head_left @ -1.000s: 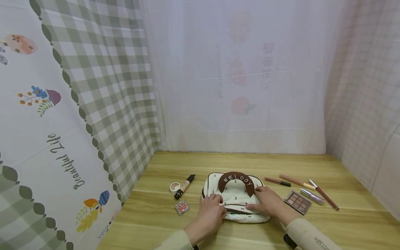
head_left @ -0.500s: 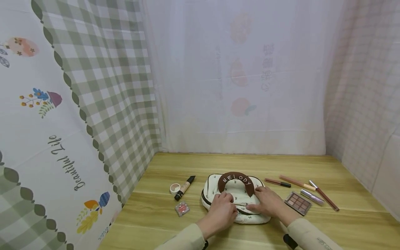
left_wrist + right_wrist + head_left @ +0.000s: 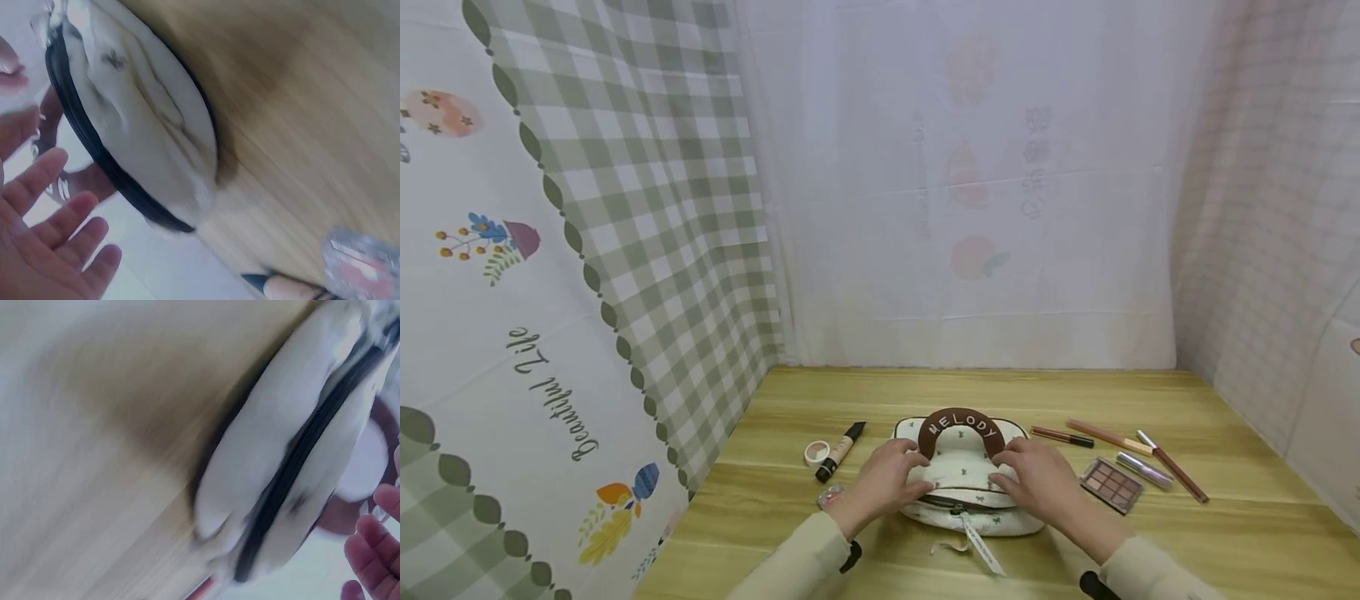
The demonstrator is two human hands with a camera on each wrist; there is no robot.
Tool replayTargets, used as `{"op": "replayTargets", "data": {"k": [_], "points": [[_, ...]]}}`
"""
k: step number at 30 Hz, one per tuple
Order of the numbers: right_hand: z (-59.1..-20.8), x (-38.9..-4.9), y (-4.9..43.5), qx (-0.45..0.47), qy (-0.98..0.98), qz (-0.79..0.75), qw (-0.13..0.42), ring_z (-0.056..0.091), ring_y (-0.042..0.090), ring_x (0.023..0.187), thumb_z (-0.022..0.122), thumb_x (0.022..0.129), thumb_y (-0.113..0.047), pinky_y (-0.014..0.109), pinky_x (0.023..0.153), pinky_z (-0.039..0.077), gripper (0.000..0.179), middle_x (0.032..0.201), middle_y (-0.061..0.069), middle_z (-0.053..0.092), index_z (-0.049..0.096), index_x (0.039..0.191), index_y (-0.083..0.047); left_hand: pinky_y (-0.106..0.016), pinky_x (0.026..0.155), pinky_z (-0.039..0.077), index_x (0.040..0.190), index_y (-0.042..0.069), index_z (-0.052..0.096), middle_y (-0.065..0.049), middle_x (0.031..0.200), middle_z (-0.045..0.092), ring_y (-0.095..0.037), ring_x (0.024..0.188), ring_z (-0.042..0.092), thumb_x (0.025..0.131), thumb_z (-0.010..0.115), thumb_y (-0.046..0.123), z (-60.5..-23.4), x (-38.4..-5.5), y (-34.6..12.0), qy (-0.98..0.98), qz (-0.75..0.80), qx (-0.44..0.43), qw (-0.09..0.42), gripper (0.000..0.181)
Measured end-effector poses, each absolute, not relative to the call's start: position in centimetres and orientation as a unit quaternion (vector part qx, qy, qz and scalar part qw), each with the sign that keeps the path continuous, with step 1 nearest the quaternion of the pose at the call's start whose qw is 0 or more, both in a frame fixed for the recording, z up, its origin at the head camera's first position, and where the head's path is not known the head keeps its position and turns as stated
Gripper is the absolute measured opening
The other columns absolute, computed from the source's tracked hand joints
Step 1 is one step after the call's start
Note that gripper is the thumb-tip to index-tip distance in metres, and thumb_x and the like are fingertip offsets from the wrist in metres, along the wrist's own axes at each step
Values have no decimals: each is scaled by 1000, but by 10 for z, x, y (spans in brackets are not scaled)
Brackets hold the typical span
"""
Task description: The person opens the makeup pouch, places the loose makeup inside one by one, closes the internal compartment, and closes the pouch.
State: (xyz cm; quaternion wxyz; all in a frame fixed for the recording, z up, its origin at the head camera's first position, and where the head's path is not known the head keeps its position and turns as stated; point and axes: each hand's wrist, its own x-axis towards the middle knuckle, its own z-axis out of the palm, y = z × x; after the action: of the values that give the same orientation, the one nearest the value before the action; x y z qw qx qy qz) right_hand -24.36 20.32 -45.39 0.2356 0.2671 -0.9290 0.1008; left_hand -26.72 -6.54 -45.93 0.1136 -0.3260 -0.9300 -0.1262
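Note:
A cream zip pouch (image 3: 962, 477) with small dark bows and a brown arch lettered MELODY lies on the wooden table. Its dark zipper (image 3: 94, 144) runs along the near side, and a white ribbon pull (image 3: 982, 546) hangs down in front. My left hand (image 3: 886, 482) is at the pouch's left, fingers loosely spread over the top by the arch. At the right side my right hand (image 3: 1039, 482) reaches over the top, fingertips near the arch's other end. In both wrist views the fingers are relaxed, beside the pouch.
To the left lie a beige tube with dark ends (image 3: 841, 452), a round compact (image 3: 817, 453) and a small clear case (image 3: 830, 497), partly behind the left arm. To the right are an eyeshadow palette (image 3: 1112, 485), a silvery tube (image 3: 1144, 470) and several slim pencil-like sticks (image 3: 1108, 437).
My left hand has left the pouch's front zipper edge and moved left to its left side, uncovering the hanging ribbon pull. My right hand has shifted slightly, staying at the right side.

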Motion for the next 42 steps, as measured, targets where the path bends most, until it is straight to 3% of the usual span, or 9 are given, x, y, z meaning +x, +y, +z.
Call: {"op": "replayTargets", "data": {"k": [2,6,13,20,26,32,42], "points": [[-455,-239,194,295,-915,105,254,59,14,69,84,77,-28,34,58,48,15,81,-4,61,76,82,-16,-35,100,45,116,14,74,-9,128,60,-24,119,56,88,76,41,-457,-269,-70,-934,-123,-326,86,39],[-460,-226,177,305,-922,108,213,46,7,60,81,80,-31,26,49,38,15,71,-12,47,72,70,-24,-34,105,42,126,14,69,-14,141,52,-26,128,51,83,77,47,-457,-270,-75,-939,-106,-325,32,55],[-469,-214,150,247,-949,66,183,46,16,59,78,80,-37,33,49,38,28,66,-7,41,65,62,-21,-31,105,41,132,14,65,-14,143,50,-24,129,51,83,76,48,-463,-271,-77,-942,-82,-326,-8,60],[-471,-210,130,180,-972,16,148,52,24,61,79,79,-37,43,52,47,36,66,3,46,63,62,-11,-25,94,46,125,13,69,-4,122,58,-11,107,57,90,71,42,-471,-273,-80,-931,-95,-351,7,45],[-472,-209,128,166,-971,51,166,52,22,61,78,79,-28,41,49,44,27,66,0,44,62,61,-17,-17,80,43,115,18,76,5,97,50,-3,83,47,93,69,37,-473,-277,-83,-915,-77,-396,32,30],[-467,-208,140,163,-963,104,187,49,17,59,81,76,-22,38,47,41,22,66,-5,40,65,61,-21,-15,77,42,109,21,79,6,93,50,-3,80,44,94,69,30,-472,-275,-83,-907,-64,-414,44,20],[-457,-207,189,146,-972,95,157,46,14,63,81,76,-22,35,49,41,17,69,-6,44,71,62,-25,-15,71,40,100,19,81,7,86,49,-3,76,43,91,73,26,-477,-278,-83,-898,-63,-431,64,15]]}}
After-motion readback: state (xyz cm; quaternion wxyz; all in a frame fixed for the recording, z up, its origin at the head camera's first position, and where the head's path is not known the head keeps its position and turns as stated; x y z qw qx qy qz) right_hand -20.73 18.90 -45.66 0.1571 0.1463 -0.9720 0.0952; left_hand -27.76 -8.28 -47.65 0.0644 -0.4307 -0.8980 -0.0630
